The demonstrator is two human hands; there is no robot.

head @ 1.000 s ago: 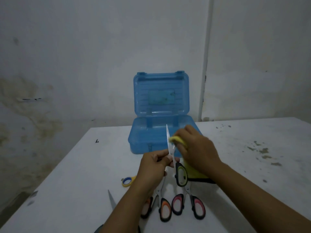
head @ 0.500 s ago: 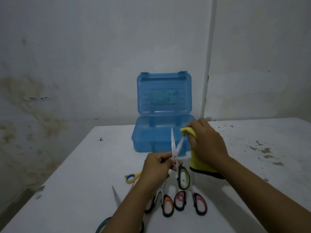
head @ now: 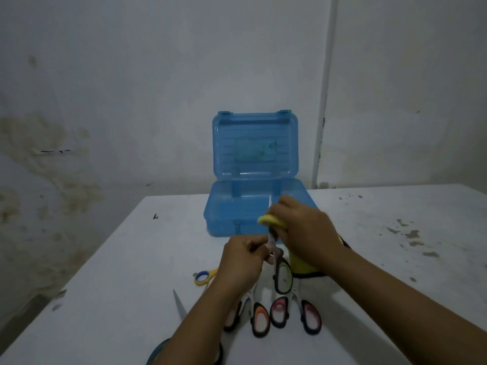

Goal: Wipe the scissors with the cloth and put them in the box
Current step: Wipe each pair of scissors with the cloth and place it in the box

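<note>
Scissors [head: 278, 255] with green-lined handles stand upright in front of me, tip up, held over the table [head: 110, 272] just short of the box [head: 232, 214]. My left hand [head: 243, 262] pinches them near the pivot, fingers curled in tight, which I judge keeps the blades steady and off the table while the other hand works. My right hand [head: 305, 230] is closed round the yellow cloth [head: 268, 219], wrapped over the upper blade; only the tip [head: 269, 201] pokes out above the fingers. The rest of the cloth hangs down behind my right wrist. I read this as mid-wipe, and the grip low on the blades leaves the whole edge free for the cloth.

The box sits at the far middle of the table with its lid [head: 254, 147] propped open toward me, so a cleaned pair can drop straight in. I cannot tell what is inside it. Below my hands more pairs lie in a row: orange handles [head: 261, 321], pink handles [head: 279, 312], a red loop [head: 312, 317]. A yellow-and-blue pair [head: 203, 277] lies to the left, and a bare blade [head: 179, 302] shows nearer me.

The table is white, with dirty flecks along its right side. Behind it stands a pale wall, stained brown at the left, with a pipe [head: 325, 101] running down it.
</note>
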